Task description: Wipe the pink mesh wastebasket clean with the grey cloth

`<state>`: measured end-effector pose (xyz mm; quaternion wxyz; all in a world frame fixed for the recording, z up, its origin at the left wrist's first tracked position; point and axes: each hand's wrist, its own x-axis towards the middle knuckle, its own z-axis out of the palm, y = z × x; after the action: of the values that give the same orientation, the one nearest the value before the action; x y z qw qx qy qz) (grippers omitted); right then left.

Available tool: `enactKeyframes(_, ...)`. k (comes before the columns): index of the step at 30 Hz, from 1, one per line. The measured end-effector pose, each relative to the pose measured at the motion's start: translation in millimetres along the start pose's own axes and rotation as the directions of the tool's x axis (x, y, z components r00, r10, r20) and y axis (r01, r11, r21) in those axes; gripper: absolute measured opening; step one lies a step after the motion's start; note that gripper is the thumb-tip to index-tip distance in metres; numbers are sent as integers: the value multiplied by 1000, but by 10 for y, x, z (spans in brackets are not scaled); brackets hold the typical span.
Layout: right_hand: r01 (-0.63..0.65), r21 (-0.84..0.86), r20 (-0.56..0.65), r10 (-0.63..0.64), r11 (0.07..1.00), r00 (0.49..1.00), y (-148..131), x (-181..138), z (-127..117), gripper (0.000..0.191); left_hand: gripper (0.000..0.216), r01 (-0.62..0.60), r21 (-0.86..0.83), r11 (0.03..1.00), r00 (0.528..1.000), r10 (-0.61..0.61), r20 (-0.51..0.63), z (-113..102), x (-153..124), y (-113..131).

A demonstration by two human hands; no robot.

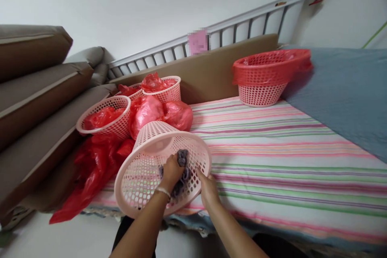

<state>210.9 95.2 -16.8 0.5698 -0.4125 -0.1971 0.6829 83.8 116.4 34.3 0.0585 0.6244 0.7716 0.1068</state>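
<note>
A pale pink perforated plastic basket (pixel 163 138) lies tipped toward me, its wide mouth facing me. Inside it, my left hand (pixel 173 171) is closed on a bunched grey-purple cloth (pixel 182 158) and presses it to the basket's inner wall. My right hand (pixel 208 187) grips the basket's right side near the rim, thumb on the inside and the other fingers mostly hidden behind. Right behind the basket sit filled red plastic bags (pixel 178 115), and a loose red bag (pixel 93 165) hangs over the bed edge to its left.
Pink baskets with red bags inside, one (pixel 122 127) nearer and another (pixel 169 94) farther, stand at left. A red-lined basket (pixel 261 94) is at back right on the striped sheet (pixel 287 161). Stacked brown-grey cushions (pixel 39 100) rise at left; a metal rail (pixel 236 22) runs along the wall.
</note>
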Motion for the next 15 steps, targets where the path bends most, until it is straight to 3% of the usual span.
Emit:
enactKeyframes(5,27,78,-13,-26,997,1000,-9,-40,46,48,42,-137,-54,989,989,140,45,11,-479,141)
enactKeyframes(8,50,9,1,-50,999,999,-89,-6,24,45,35,-168,-73,983,984,173,53,-26,-571,153)
enactKeyframes(13,191,-107,-13,-193,976,981,-383,156,-69,50,31,-262,-100,960,960,270,76,-81,-698,132)
enactKeyframes(15,181,-111,-3,-182,977,983,-455,179,-79,51,33,-298,-118,947,947,309,91,-102,-732,104)
